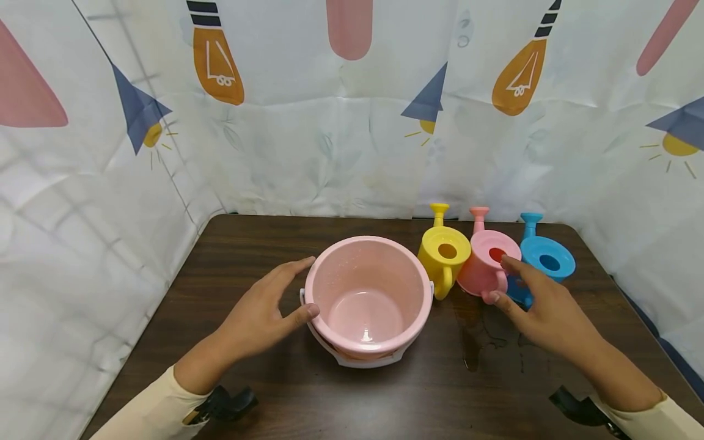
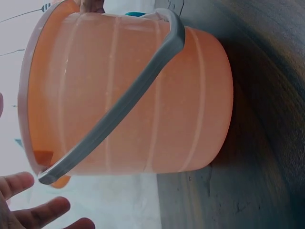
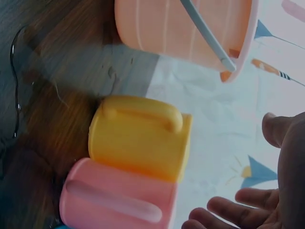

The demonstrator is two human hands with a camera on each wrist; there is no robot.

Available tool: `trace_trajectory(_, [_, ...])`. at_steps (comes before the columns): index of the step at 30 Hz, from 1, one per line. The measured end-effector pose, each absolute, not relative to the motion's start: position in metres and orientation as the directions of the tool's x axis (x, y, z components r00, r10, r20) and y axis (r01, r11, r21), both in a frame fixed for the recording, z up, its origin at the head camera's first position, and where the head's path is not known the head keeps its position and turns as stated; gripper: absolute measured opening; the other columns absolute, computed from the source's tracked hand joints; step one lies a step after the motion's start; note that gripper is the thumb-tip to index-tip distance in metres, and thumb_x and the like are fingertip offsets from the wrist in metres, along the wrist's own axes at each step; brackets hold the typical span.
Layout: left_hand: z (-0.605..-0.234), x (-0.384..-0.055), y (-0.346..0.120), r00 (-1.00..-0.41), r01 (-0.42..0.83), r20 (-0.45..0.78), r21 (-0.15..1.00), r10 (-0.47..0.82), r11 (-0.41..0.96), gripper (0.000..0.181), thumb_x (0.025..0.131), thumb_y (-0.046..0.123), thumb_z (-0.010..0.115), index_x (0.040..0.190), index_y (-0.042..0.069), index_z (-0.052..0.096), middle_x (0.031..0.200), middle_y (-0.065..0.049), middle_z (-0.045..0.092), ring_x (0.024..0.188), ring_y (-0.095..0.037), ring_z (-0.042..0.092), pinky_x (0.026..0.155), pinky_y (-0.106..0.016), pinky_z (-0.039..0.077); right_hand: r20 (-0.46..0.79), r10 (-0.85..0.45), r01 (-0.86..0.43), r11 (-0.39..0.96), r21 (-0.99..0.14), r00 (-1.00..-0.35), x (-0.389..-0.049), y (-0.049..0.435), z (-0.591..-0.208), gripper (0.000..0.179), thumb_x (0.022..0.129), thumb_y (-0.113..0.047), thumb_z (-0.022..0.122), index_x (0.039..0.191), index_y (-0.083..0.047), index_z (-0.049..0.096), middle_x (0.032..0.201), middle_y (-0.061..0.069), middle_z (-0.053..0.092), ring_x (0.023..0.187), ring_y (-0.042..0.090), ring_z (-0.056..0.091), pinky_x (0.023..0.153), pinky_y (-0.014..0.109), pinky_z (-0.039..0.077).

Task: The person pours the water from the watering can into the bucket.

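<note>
A pink bucket [image 1: 365, 269] stands upright on the table, its pale handle [image 2: 119, 112] swung down on the near side. My left hand [image 1: 261, 311] is at the bucket's left rim with thumb and fingers spread; whether it touches is hard to tell. To the right, a yellow watering can [image 1: 433, 269], a pink watering can [image 1: 474, 278] and a blue watering can [image 1: 562, 263] stand in a row. My right hand [image 1: 550, 311] hovers by the pink can's handle, fingers apart and holding nothing. It partly hides the blue can.
Wet streaks [image 1: 470, 336] lie on the dark wooden table [image 1: 264, 391] in front of the cans. A patterned white curtain [image 1: 308, 159] hangs behind the table and along its sides. The yellow can stands close against the bucket's right side.
</note>
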State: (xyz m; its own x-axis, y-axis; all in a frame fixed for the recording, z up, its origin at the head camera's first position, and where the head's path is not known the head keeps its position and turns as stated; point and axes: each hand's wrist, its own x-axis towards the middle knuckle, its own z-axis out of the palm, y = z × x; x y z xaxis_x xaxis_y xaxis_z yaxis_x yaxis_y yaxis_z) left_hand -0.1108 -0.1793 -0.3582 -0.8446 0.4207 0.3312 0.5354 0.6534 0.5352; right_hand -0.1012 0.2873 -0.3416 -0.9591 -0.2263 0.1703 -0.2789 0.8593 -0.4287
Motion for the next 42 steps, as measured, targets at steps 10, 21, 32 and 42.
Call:
trace_trajectory(10, [-0.364, -0.109, -0.174, -0.85, 0.525, 0.311, 0.556, 0.425, 0.644, 0.079, 0.092, 0.047, 0.073, 0.157, 0.018, 0.04, 0.149, -0.004, 0.051, 0.135, -0.026, 0.051, 0.103, -0.055, 0.043, 0.15, -0.196, -0.246, 0.82, -0.517, -0.969, -0.1, 0.277, -0.354, 0.068, 0.101, -0.039, 0.065, 0.152, 0.0, 0.042, 0.138, 0.03, 0.056, 0.111, 0.054, 0.063, 0.078, 0.06, 0.055])
trace_trajectory(21, [-0.366, -0.109, -0.172, -0.86, 0.509, 0.298, 0.562, 0.414, 0.652, 0.081, 0.092, 0.049, 0.073, 0.158, 0.017, 0.039, 0.15, -0.006, 0.052, 0.134, -0.026, 0.051, 0.103, -0.056, 0.042, 0.151, -0.195, -0.246, 0.79, -0.562, -0.969, -0.104, 0.271, -0.375, 0.064, 0.1, -0.038, 0.067, 0.148, 0.001, 0.048, 0.133, 0.026, 0.061, 0.111, 0.044, 0.065, 0.085, 0.058, 0.054])
trace_trajectory(32, [-0.366, -0.113, -0.174, -0.868, 0.493, 0.285, 0.579, 0.406, 0.649, 0.079, 0.091, 0.047, 0.073, 0.157, 0.018, 0.04, 0.15, -0.006, 0.051, 0.134, -0.025, 0.051, 0.105, -0.055, 0.041, 0.115, -0.187, -0.217, 0.741, -0.635, -0.976, -0.111, 0.257, -0.391, 0.058, 0.1, -0.035, 0.067, 0.145, -0.001, 0.051, 0.134, 0.023, 0.062, 0.118, 0.044, 0.062, 0.091, 0.058, 0.051])
trace_trajectory(42, [-0.366, -0.113, -0.174, -0.866, 0.497, 0.289, 0.595, 0.408, 0.632, 0.079, 0.091, 0.045, 0.074, 0.156, 0.016, 0.042, 0.149, -0.005, 0.053, 0.133, -0.025, 0.051, 0.105, -0.055, 0.041, 0.115, -0.164, -0.2, 0.741, -0.641, -0.98, -0.118, 0.254, -0.401, 0.059, 0.1, -0.04, 0.066, 0.142, -0.001, 0.053, 0.131, 0.02, 0.065, 0.117, 0.041, 0.063, 0.09, 0.056, 0.052])
